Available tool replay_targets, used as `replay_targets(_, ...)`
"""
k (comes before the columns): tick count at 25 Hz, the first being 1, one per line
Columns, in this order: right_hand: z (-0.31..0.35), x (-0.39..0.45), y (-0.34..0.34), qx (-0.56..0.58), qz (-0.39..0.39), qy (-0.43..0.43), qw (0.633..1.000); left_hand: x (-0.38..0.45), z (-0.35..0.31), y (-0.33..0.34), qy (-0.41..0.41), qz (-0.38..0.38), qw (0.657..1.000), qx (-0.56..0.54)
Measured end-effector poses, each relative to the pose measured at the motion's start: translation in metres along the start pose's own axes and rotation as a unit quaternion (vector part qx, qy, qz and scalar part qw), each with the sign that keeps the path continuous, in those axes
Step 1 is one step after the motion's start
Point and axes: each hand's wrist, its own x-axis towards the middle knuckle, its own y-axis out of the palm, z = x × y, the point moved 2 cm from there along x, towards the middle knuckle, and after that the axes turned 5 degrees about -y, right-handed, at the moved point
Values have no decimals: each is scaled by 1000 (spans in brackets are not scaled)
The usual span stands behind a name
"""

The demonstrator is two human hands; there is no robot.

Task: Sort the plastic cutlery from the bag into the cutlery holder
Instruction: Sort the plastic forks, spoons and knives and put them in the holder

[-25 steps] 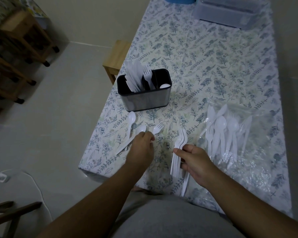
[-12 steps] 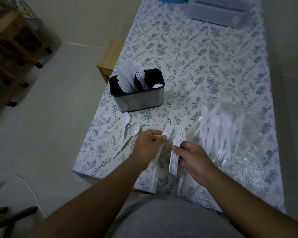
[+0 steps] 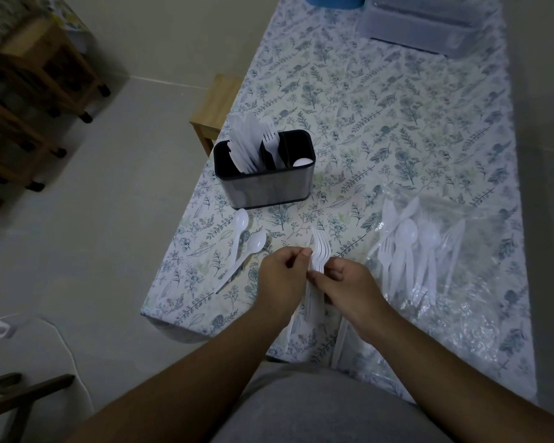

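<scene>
A bundle of white plastic forks [image 3: 318, 251] stands between my two hands near the table's front edge. My right hand [image 3: 346, 290] grips the bundle's handles, and my left hand [image 3: 280, 278] pinches it from the left. The dark cutlery holder [image 3: 264, 183] sits beyond them, with knives in its left slot, forks in the middle and a spoon in the right. Two white spoons [image 3: 243, 247] lie loose on the table left of my hands. The clear plastic bag [image 3: 461, 257] to the right holds several spoons, forks and knives.
The table wears a floral cloth [image 3: 381, 100]. A clear storage box [image 3: 429, 24] and a blue container [image 3: 331, 0] stand at its far end. A wooden stool [image 3: 219, 103] sits by the left edge, with wooden shelving [image 3: 36, 91] further left.
My left hand picked a single fork off the table and brought it right to the bundle in my right hand. Both hands now meet on the forks.
</scene>
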Motion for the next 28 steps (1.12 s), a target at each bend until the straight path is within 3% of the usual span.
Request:
replay_targets(5,-2,6,-3,-118,-50,-26,991,-9,-4,-2,102,37,987,120)
replay_targets(8,-2,6,-1,-197,-51,-48,978,-8,-7,-4,104,30,986,131)
replay_targets(14,0,13,6,-247,29,-103,963,-5,-15,-15,120,40,983,130)
replay_targets(16,4,15,9,-237,40,-113,964,-3,-21,-22,130,44,983,123)
replay_targets(20,47,23,13,-103,-14,-132,986,3,-63,-42,213,45,965,142)
replay_targets(25,150,56,19,-139,-84,-255,953,18,-160,-71,336,2,939,75)
replay_targets(28,183,79,24,-139,-107,-298,938,38,-187,-76,363,-40,929,55)
